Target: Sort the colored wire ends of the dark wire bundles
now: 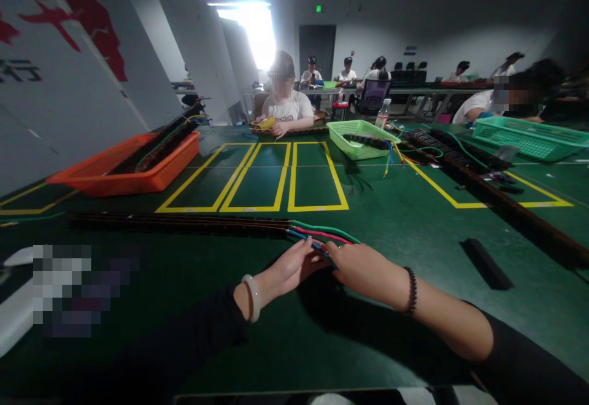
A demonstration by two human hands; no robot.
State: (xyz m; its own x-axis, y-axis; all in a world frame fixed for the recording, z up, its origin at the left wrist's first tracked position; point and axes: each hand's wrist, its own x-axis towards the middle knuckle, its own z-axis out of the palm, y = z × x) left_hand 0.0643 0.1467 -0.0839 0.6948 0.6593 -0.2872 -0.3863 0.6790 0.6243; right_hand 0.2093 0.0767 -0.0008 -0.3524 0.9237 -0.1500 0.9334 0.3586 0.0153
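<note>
A long black cable chain [184, 223] lies across the green table, with coloured wires coming out of its right end. My left hand [297, 265] pinches the blue wire [299, 235] close to where it leaves the chain. Just to the right, my right hand [365, 273] has its fingers closed on the same blue wire. The red wire [318, 232] and the green wire [329, 226] run behind my fingers, and their far ends are hidden by my right hand.
An orange basket [124, 182] holding more chains stands at the left. Green baskets [354, 150] [529, 141] sit farther back. Long chains [519, 208] lie at the right, near a short black strip [486, 264]. Yellow tape [317, 208] marks the table. A person [288, 107] works opposite.
</note>
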